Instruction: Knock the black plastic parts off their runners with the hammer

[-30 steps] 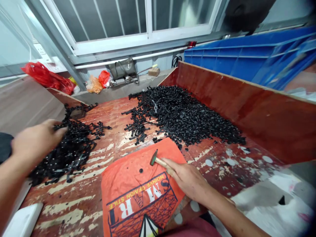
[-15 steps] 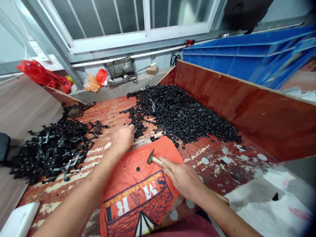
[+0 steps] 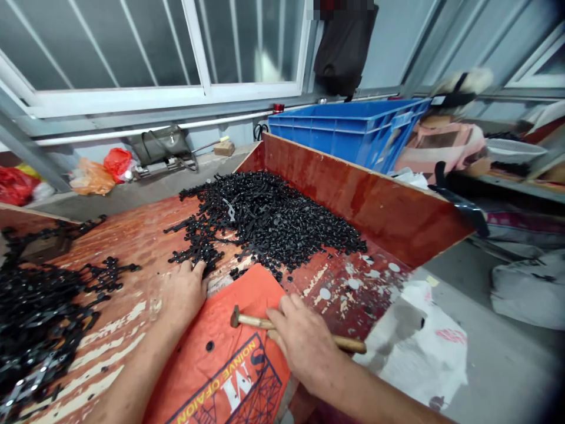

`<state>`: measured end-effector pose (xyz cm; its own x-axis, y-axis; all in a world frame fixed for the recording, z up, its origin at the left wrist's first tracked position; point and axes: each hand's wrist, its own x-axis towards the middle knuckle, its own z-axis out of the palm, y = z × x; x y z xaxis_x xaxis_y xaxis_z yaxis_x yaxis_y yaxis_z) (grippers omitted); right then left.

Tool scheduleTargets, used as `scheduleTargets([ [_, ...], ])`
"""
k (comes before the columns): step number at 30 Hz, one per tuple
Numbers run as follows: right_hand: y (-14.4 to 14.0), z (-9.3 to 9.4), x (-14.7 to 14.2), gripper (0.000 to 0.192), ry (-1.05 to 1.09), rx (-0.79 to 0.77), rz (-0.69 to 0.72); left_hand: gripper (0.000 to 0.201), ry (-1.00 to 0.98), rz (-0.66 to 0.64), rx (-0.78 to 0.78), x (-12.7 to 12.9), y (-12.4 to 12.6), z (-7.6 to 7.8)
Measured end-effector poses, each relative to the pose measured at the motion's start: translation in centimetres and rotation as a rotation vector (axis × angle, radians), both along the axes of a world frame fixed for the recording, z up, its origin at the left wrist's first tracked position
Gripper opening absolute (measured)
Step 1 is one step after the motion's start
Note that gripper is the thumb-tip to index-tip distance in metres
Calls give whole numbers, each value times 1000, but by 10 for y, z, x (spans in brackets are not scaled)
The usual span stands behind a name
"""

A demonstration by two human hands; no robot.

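Observation:
My right hand [image 3: 304,341] is wrapped round the wooden handle of a small hammer [image 3: 253,321], held above an orange printed cloth [image 3: 229,353]. The hammer head points left, and the handle's end sticks out past my wrist. My left hand [image 3: 185,291] is at the cloth's upper left edge, beside loose black linked pieces [image 3: 198,238]. Its fingers curl down and their tips are partly hidden, so what they hold does not show. A small round black piece [image 3: 210,346] lies on the cloth.
A big heap of small black parts [image 3: 286,224] lies against the red wooden side board [image 3: 353,188]. More black linked strips [image 3: 39,318] are piled at left. Behind the board stands a blue crate [image 3: 326,138]. A white plastic bag [image 3: 410,347] lies at right.
The view has swung to the right, bringing the crate and shelves further in. My left hand has shifted slightly back toward me along the pieces. The hammer stays in my right hand.

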<state>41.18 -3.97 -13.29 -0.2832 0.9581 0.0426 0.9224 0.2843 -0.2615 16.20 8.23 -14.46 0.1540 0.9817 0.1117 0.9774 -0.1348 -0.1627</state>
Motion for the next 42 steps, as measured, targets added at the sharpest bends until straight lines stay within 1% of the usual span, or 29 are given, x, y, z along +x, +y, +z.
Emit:
scheduleTargets([
  [2, 11, 4, 22, 17, -22, 46, -60, 30, -29, -20, 20, 6, -3, 10],
  [3, 18, 5, 35, 17, -43, 39, -91, 28, -72, -48, -8, 10, -4, 15],
  [4, 26, 6, 48, 19, -45, 0, -130, 26, -126, -80, -65, 14, -4, 19],
  [5, 34, 6, 60, 23, -32, -84, -156, 24, -177, -106, -145, 19, -3, 22],
  [6, 42, 5, 71, 24, -26, -126, -159, 23, -217, -116, -229, 25, -1, 23],
  [8, 56, 1, 83, 22, -15, -183, -146, 22, -255, -95, -354, 38, 8, 22],
  [9, 62, -2, 85, 22, -5, -202, -129, 22, -263, -78, -388, 45, 14, 21],
  [11, 76, -8, 80, 24, 28, -233, -98, 21, -288, -80, -420, 62, 27, 18],
  [13, 91, -13, 69, 24, 80, -242, -84, 18, -341, -115, -442, 83, 38, 18],
  [16, 118, -20, 48, 26, 197, -232, -79, 14, -466, -120, -447, 117, 47, 18],
  [18, 135, -23, 37, 29, 304, -226, -80, 15, -587, -84, -428, 136, 50, 14],
  [20, 149, -27, 29, 32, 429, -242, -88, 14, -738, -27, -413, 149, 52, 6],
  [23, 161, -30, 23, 37, 615, -310, -108, 14, -1012, 62, -405, 154, 56, -5],
  [25, 162, -26, 20, 40, 722, -356, -99, 14, -1195, 101, -412, 150, 56, -5],
  [26, 161, -22, 17, 40, 770, -372, -83, 13, -1276, 113, -415, 145, 54, -3],
  [29, 152, -6, 0, 40, 884, -398, 1, 9, -1465, 132, -404, 120, 39, 13],
  [32, 132, 6, -32, 42, 936, -445, 126, 11, -1580, 127, -373, 80, 7, 30],
  [34, 116, 7, -55, 40, 924, -498, 225, 15, -1629, 129, -361, 51, -23, 33],
  [36, 101, 5, -75, 36, 886, -519, 314, 18, -1665, 135, -331, 24, -54, 29],
  [38, 90, 4, -86, 31, 837, -483, 383, 18, -1670, 166, -292, 4, -80, 22],
  [40, 86, 3, -89, 29, 778, -405, 424, 19, -1646, 214, -231, -10, -100, 13],
  [42, 85, 4, -84, 28, 703, -316, 437, 20, -1592, 263, -136, -21, -113, 6],
])
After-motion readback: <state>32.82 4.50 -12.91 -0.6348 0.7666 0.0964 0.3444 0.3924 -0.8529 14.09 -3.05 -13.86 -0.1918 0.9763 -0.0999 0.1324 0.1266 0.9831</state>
